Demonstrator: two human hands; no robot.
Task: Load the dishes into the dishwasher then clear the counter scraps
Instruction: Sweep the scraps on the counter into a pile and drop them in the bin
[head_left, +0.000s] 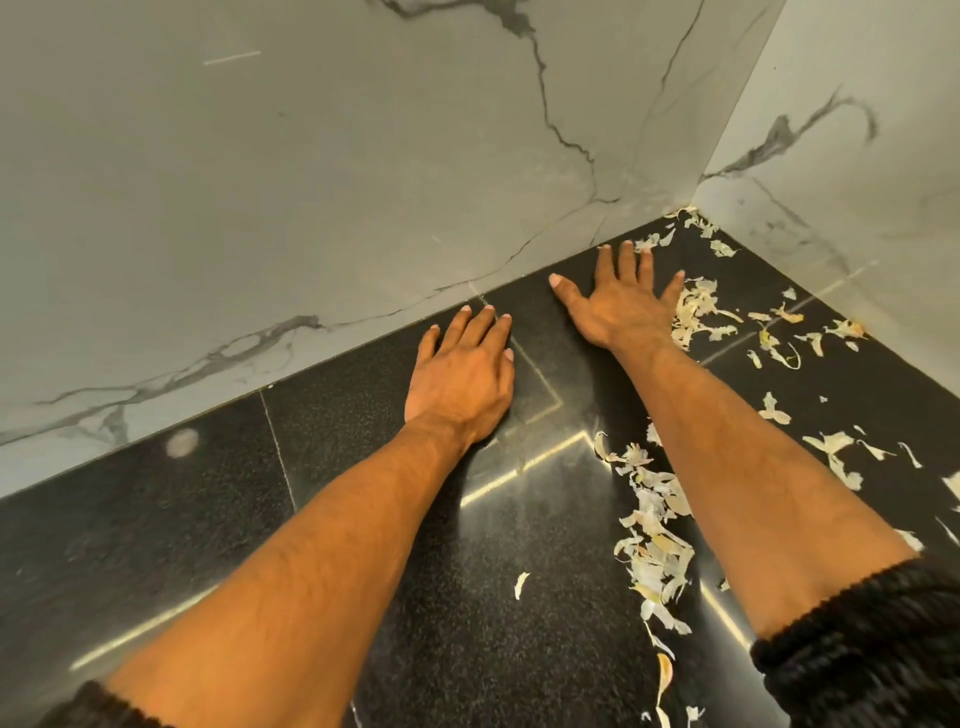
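Pale, papery garlic-skin scraps lie scattered over the black speckled counter, mostly on its right half and into the far corner. My right hand lies flat on the counter near the wall, fingers spread, its outer edge touching a heap of scraps. My left hand rests palm down on bare counter to the left, fingers straight, holding nothing. No dishes or dishwasher are in view.
White marble-patterned walls close off the counter at the back and on the right, meeting in a corner. More loose scraps lie on the far right. A grey smudge marks the left counter.
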